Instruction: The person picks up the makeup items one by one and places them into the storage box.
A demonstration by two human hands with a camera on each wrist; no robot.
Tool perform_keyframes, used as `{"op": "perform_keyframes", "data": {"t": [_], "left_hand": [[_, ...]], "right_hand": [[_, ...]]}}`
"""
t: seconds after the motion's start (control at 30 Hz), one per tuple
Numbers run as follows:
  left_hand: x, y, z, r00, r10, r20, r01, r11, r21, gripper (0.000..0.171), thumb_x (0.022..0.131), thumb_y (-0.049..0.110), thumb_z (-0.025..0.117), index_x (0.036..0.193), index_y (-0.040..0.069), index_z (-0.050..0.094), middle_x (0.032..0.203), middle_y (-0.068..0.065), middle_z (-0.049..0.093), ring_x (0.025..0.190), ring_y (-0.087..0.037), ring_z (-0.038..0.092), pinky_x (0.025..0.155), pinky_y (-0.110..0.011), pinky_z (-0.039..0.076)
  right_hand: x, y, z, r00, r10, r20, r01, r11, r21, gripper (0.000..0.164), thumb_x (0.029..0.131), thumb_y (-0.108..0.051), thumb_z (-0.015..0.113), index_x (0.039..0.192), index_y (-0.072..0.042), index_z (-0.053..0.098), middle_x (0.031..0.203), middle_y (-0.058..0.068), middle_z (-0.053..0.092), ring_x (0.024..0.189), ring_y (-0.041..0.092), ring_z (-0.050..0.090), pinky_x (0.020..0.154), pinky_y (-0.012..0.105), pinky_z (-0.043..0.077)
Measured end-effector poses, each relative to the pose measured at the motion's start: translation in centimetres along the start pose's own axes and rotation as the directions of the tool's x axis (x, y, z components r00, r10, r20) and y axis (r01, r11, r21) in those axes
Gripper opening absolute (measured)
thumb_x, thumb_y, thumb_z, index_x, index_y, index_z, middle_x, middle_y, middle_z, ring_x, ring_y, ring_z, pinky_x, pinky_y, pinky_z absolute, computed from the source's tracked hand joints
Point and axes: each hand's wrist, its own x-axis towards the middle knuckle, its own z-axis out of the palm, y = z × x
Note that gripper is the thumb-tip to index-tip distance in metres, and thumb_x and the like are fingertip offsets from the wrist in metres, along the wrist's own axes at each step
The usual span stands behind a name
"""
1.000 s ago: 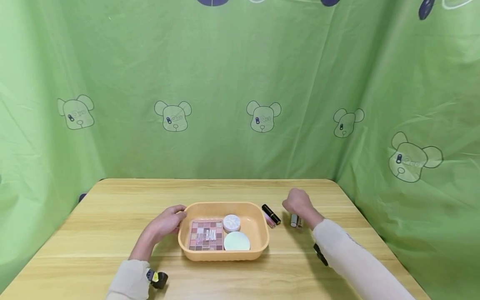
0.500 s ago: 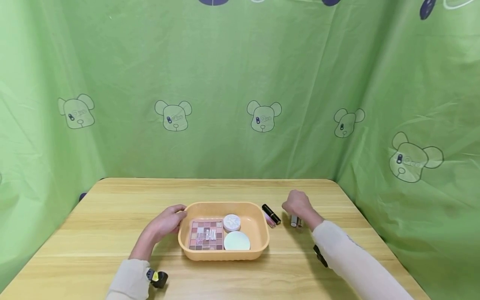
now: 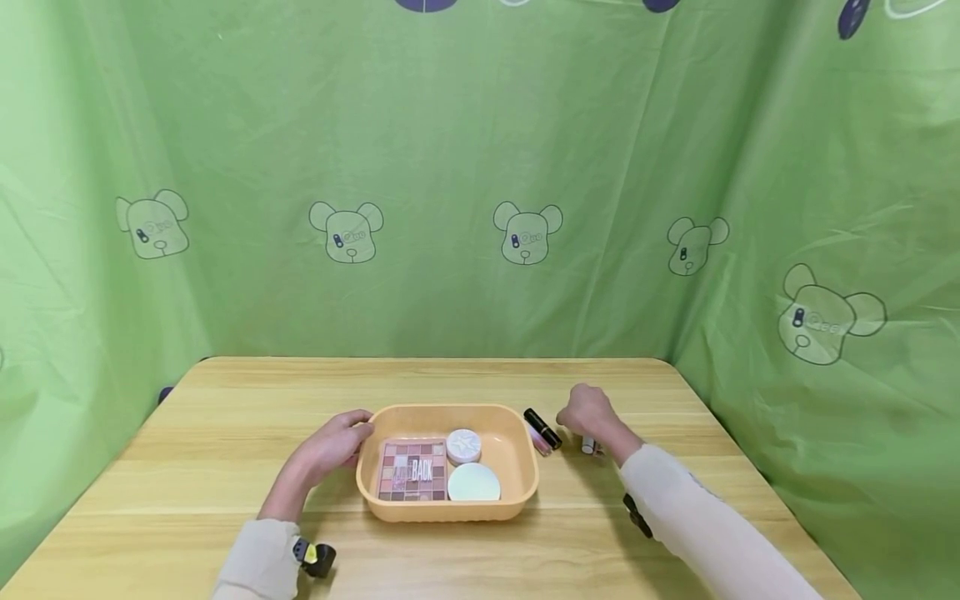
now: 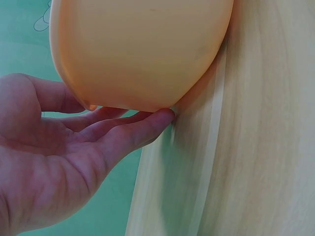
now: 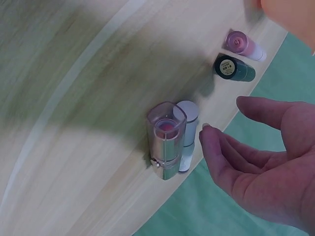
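Note:
My left hand pinches the left rim of an orange plastic basket, with its fingers along the outer wall in the left wrist view. Inside the basket lie an eyeshadow palette, a small round white case and a larger round pale compact. My right hand hovers right of the basket, thumb and fingers apart with nothing between them. By its fingertips, in the right wrist view, a clear-capped lipstick and a white-and-silver tube lie side by side.
A black tube and a pink lip gloss tube lie against each other by the basket's right end. The wooden table meets a green curtain at the back and sides.
My right hand has shifted slightly left and nearer, covering more of the two tubes beneath it. The left hand and the basket have stayed put.

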Motion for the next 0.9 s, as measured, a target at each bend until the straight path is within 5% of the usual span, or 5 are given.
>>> {"op": "perform_keyframes", "data": {"t": [0.9], "left_hand": [[0.13,-0.18,-0.10,1.000,0.004,0.006,-0.003,1.000,-0.013,0.045,0.107,0.020,0.039,0.143,-0.007,0.047,0.129,-0.021,0.062,0.114,-0.026,0.063,0.094,-0.043,0.057]], "right_hand": [[0.15,0.58,0.14,0.999,0.029,0.019,-0.028,0.998,-0.058,0.019,0.078,-0.005,0.057,0.062,-0.011,0.049,0.072,0.012,0.058,0.069,0.025,0.056,0.054,0.028,0.047]]}}
